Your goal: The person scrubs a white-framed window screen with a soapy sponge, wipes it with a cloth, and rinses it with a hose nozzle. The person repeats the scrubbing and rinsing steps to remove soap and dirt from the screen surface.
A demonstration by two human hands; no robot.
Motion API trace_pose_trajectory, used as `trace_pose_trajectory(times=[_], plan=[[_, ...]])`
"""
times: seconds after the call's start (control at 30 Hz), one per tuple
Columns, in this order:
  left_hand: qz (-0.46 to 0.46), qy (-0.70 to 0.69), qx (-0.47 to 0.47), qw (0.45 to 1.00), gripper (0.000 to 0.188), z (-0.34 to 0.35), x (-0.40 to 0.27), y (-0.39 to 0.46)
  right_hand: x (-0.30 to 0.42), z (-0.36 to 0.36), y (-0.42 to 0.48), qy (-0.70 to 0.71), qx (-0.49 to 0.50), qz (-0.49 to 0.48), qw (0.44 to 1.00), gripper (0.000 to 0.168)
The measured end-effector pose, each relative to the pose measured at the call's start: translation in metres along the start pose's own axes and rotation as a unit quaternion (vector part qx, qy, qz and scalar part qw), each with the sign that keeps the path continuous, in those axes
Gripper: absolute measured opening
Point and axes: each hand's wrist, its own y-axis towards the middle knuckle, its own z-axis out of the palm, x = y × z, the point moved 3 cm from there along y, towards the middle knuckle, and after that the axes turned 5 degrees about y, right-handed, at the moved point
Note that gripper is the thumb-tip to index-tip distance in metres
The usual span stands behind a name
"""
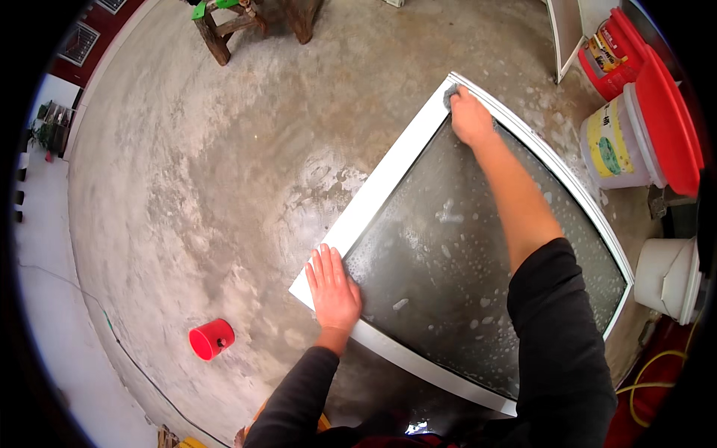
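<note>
A glass pane (431,246) in a white frame (392,159) spans the middle and right of the view, its surface wet and dotted with suds. At the frame's far corner, my right hand (470,116) presses a grey scrubbing pad (450,97) against the white rail. My left hand (335,291) lies flat on the near left corner of the frame, fingers pointing away from me, with nothing in its grasp. My right forearm crosses above the glass and covers part of it.
A red container (211,339) sits on the concrete floor (224,185) at left. Along the right stand a red bucket (608,61), a white labelled bucket (616,143) and another white bucket (664,277). A yellow hose (644,385) curls at lower right. A wooden stool (215,36) stands at the far end.
</note>
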Motion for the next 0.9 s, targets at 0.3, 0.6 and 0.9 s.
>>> trace_pose_trajectory(times=[0.3, 0.6, 0.9], plan=[[0.003, 0.0, 0.004, 1.0, 0.069, 0.001, -0.002, 0.001, 0.006, 0.024, -0.009, -0.021, -0.056, -0.048, 0.997, 0.03], [-0.007, -0.006, 0.011, 1.0, 0.07, -0.002, 0.0, 0.002, 0.008, 0.013, -0.001, 0.038, -0.026, 0.031, 0.998, 0.027], [0.001, -0.005, 0.01, 1.0, 0.069, -0.004, -0.001, 0.001, 0.006, 0.019, -0.003, 0.032, -0.043, 0.032, 0.998, 0.023]])
